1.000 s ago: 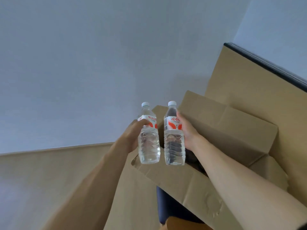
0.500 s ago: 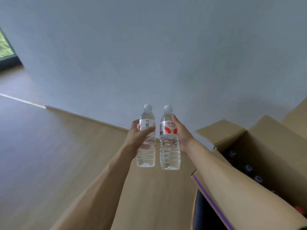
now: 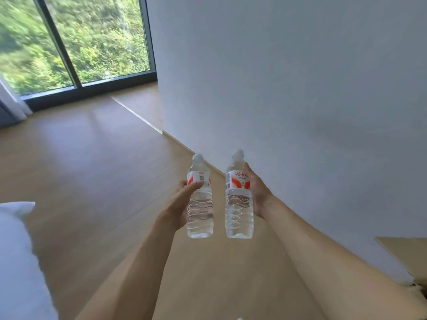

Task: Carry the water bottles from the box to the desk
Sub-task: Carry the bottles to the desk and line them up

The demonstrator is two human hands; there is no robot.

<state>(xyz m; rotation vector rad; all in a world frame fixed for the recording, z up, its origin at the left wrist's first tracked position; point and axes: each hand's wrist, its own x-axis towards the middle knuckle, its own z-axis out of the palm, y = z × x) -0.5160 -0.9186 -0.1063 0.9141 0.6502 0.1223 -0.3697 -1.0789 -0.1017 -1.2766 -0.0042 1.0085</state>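
Two water bottles held upright, side by side w/ a gap, above the wooden floor. Left hand grips left bottle, fingers curled round its label; right hand grips right bottle (fingers mostly hidden behind it). Cardboard box at far right edge.

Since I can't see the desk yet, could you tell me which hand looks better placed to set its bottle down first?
Neither clearly: the left hand and right hand each grip an upright bottle (left bottle, right bottle) at similar height, and no desk is visible.
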